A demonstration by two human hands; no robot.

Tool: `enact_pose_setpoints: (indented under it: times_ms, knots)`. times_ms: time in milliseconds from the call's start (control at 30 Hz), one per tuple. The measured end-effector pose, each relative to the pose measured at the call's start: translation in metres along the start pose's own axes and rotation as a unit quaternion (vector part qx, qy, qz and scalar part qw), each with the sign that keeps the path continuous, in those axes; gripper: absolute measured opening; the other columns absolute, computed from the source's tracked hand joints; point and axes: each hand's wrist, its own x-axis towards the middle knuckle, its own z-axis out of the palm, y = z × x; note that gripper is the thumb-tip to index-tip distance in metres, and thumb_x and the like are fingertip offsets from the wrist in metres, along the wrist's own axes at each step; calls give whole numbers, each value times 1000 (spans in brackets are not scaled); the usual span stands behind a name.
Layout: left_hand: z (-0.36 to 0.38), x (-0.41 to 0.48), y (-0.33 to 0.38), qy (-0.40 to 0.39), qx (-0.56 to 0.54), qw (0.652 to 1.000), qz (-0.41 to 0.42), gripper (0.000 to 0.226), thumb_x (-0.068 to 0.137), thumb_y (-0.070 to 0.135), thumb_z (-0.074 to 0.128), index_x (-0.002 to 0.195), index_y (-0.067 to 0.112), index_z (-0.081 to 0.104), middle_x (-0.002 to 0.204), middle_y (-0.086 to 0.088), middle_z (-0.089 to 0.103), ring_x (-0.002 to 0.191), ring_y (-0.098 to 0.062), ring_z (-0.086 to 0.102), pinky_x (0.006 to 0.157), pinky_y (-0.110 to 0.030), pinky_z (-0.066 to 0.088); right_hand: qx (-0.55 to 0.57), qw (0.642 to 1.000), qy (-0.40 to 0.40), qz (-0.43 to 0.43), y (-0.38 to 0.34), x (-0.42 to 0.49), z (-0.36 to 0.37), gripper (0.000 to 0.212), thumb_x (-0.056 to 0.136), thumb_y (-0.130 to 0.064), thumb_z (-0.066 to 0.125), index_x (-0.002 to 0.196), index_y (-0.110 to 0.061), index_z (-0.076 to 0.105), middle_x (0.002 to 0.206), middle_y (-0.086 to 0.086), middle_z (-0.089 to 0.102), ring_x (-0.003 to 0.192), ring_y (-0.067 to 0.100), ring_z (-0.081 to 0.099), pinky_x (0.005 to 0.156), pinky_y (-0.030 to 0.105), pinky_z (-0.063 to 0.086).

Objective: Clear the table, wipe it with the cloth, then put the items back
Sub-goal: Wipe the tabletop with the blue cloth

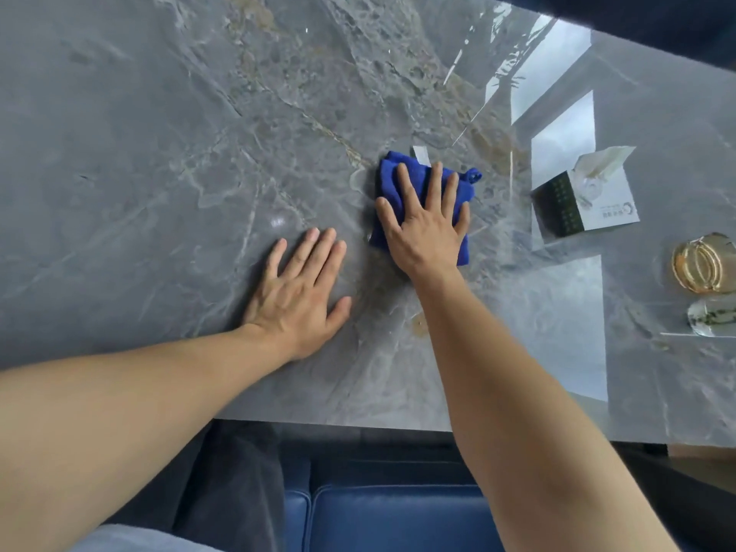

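A folded blue cloth [388, 181] lies on the grey marble table [159, 133], a little right of centre. My right hand [426, 221] presses flat on top of it, fingers spread. My left hand [298, 288] rests palm down on the bare tabletop to the left of the cloth, holding nothing. At the right stand a white and dark tissue box [585, 197], a gold-rimmed glass ashtray [703, 262] and a clear glass piece [713, 316], all apart from both hands.
The table's near edge runs across the lower part of the view, with a blue leather seat [398, 515] below it. Window glare reflects off the table's right side. A dark edge bounds the table at the far right.
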Motion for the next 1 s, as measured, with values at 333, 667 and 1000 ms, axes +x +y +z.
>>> enact_pose_setpoints:
  times_ms: [333,667,1000]
  knots:
    - [-3,0,2,3,9,1000,-2,80,94,57,31,160,16,13,169,-5,7,156,-20,2,123,-54,6,-10,999,33,18,10,-56,13,74,91,-83,20,157,-52,11,171,3,-6,156,28,-13,123,57,-4]
    - [-2,-2,2,13,10,1000,0,79,95,58,29,160,16,12,169,-5,7,156,-21,4,123,-55,9,-11,999,44,31,22,-141,31,63,100,-70,13,159,-50,5,171,0,-6,156,24,-13,124,54,-4]
    - [-4,-2,-1,-9,-12,1000,1,79,95,60,21,160,18,6,170,-1,0,156,-19,-4,124,-53,4,-22,998,54,24,37,-228,54,59,108,-53,16,163,-33,11,171,-2,0,157,21,-5,126,47,10]
